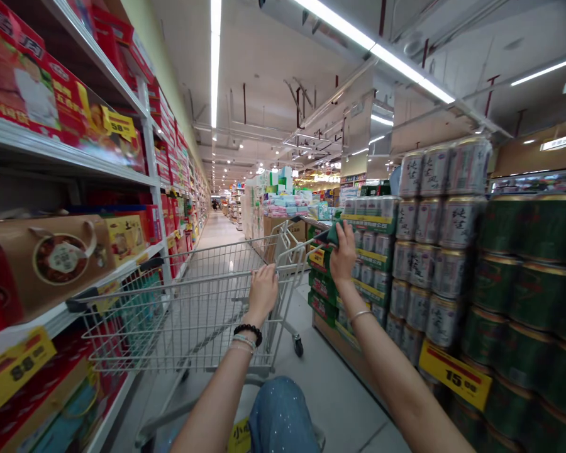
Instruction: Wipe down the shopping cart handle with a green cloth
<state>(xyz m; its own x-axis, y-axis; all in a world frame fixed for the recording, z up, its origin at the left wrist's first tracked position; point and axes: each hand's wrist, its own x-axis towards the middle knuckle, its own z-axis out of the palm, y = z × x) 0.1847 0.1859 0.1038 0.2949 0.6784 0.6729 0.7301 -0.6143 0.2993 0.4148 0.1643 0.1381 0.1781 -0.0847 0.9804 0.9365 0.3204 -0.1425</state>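
Note:
A grey wire shopping cart (pixel 183 308) stands sideways in front of me. My left hand (pixel 263 292) is closed over the top rail at its right part, with beaded bracelets on the wrist. My right hand (pixel 343 255), a bangle on its wrist, is closed at the right end of the cart's handle (pixel 314 223). A dark green piece (pixel 332 234) shows under its fingers; whether it is a cloth or part of the grip, I cannot tell. Goods behind the mesh show through the cart's wire. My knee in blue denim (pixel 283 415) is below.
Shelves (pixel 66 154) with red gift boxes (pixel 23 82) line the left side. On the right, close to my right arm, rise stacks of silver cans (pixel 438 251) and green cans (pixel 528 283). Ahead, a long aisle (pixel 216 226) runs past piled paper packs (pixel 283 204).

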